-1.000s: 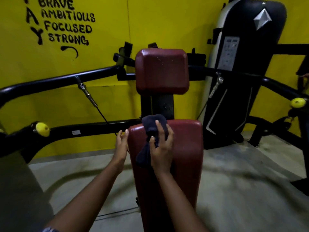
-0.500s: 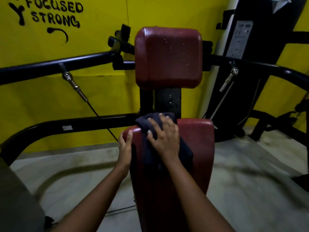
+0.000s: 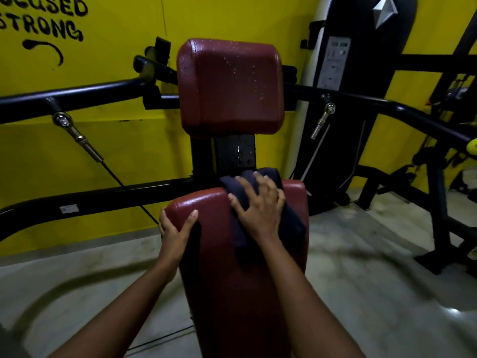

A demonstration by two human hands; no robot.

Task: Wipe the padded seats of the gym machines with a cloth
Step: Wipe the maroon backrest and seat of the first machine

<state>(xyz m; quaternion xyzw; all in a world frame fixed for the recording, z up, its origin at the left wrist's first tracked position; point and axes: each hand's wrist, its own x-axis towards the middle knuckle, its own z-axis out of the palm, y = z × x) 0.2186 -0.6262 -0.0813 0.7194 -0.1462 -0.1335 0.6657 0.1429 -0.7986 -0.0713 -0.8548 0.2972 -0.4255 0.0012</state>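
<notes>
Cloth (image 3: 293, 223) lay bunched at the top of the pad (image 3: 232, 280) under my right hand (image 3: 260, 213), fingers spread and pressing it. My left hand (image 3: 174, 233) gripped the pad's left edge, thumb on its face. I was mid-wipe, and judged a firm downward stroke came next. Since half a second before, cloth and hand had slid rightward.

Seat pad (image 3: 224, 254) glossy red vinyl; cloth (image 3: 289, 223) matt dk fabric; frame (image 3: 77, 91) glossy blk metal
</notes>
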